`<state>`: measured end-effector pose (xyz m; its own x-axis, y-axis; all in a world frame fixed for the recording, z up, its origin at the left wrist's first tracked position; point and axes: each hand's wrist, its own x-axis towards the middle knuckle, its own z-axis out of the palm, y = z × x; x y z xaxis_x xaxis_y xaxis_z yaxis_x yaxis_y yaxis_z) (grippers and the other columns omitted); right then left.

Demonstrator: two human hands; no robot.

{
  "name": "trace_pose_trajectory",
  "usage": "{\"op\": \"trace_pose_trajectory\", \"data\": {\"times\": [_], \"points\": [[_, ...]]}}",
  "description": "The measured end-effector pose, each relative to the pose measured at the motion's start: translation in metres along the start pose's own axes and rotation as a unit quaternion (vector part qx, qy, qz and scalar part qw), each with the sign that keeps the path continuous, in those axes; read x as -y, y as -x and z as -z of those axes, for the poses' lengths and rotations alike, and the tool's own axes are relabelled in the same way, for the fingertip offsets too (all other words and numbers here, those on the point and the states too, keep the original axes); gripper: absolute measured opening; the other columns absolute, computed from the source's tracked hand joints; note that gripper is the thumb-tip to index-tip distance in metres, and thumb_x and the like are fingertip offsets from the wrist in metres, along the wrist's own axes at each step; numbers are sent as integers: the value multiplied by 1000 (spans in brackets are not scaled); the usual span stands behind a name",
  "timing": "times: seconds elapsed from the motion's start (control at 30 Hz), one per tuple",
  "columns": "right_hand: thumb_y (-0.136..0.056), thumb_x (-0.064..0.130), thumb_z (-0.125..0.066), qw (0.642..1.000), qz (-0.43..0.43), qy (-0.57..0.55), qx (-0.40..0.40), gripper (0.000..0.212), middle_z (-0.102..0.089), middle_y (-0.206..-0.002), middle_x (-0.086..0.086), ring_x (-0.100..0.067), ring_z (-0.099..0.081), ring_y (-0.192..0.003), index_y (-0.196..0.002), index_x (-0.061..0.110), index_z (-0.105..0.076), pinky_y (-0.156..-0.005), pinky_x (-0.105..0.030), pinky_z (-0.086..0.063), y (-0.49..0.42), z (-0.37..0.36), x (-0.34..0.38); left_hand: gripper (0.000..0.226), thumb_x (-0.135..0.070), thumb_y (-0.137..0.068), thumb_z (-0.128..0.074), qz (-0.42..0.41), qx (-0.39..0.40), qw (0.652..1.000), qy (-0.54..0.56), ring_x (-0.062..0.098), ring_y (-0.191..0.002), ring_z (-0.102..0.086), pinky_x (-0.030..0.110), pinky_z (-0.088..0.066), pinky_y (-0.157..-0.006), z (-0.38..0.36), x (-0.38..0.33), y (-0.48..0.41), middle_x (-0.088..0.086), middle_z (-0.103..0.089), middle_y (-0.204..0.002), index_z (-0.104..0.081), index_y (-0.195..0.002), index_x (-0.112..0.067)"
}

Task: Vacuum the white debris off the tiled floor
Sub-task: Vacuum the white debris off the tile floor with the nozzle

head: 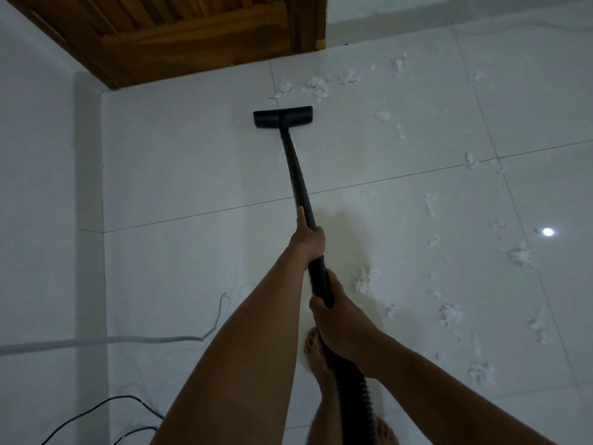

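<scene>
Holding the vacuum wand [300, 184] in both hands, you have your left hand [307, 240] wrapped round the tube partway down, thumb laid along it. Your right hand [341, 322] is clenched round the upper end, just where the ribbed hose [353, 396] joins.

By the look of it, that is a sound pair of holds. The wand seems rigid and light, so the forward hand can steer while the rear hand pushes. The hose behind is soft and may tug if it snags your feet [316, 348].

The floor head [282, 116] sits flat on the tiled floor [179, 175], well ahead of you and near the wooden door [192, 36]. The wand's long axis runs from your hands away and slightly left toward that door. The head's wide edge lies across this line, roughly parallel to the door's base.

The white debris [317, 86] is fluffy and shredded and probably very light. It should lift easily but may scatter if you shove the head fast. One cluster lies just beyond the head, to its right. More is strewn down the right side, with a tuft [364, 277] near your right hand. A grey cable [128, 340] lies on the left, well apart from the head.
</scene>
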<state>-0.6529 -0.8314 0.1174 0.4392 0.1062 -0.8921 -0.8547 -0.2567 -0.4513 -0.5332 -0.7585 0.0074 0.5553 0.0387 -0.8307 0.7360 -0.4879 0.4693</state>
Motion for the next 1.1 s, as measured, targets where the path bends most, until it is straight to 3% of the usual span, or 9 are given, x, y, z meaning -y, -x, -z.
{"op": "trace_pose_trajectory", "data": {"times": [0.2, 0.33, 0.83, 1.1], "points": [[-109, 30, -37, 1000, 8, 11, -2, 61, -60, -76, -13, -12, -54, -39, -157, 53, -8, -40, -21, -47, -15, 9, 8, 70, -31, -107, -37, 0, -6, 1000, -5, 24, -93, -55, 39, -49, -88, 2, -12, -13, 12, -50, -143, 11, -157, -43], [-109, 28, -36, 999, 29, 40, -11, 62, -59, -78, -11, -5, -49, -34, -160, 48, -8, -34, -15, -39, -19, 15, 13, 70, -32, -107, -37, 2, -7, 1000, 2, 22, -89, -55, 36, -47, -84, 2, -19, -18, 11, -52, -140, 11, -157, -43], [-109, 28, -37, 999, 34, 38, -5, 61, -55, -72, -8, -6, -48, -35, -159, 50, -9, -36, -17, -41, -14, 23, 23, 71, -30, -106, -37, 13, 3, 1000, 12, 25, -95, -56, 40, -51, -89, 5, -32, -11, 11, -50, -141, 11, -156, -44], [-109, 30, -37, 999, 30, 41, 3, 63, -57, -76, -10, -10, -51, -40, -158, 52, -4, -37, -18, -42, -38, 21, 24, 70, -31, -107, -37, 5, -6, 1000, 3, 21, -85, -54, 40, -51, -87, 7, -29, -35, 9, -52, -137, 11, -157, -43]]}}
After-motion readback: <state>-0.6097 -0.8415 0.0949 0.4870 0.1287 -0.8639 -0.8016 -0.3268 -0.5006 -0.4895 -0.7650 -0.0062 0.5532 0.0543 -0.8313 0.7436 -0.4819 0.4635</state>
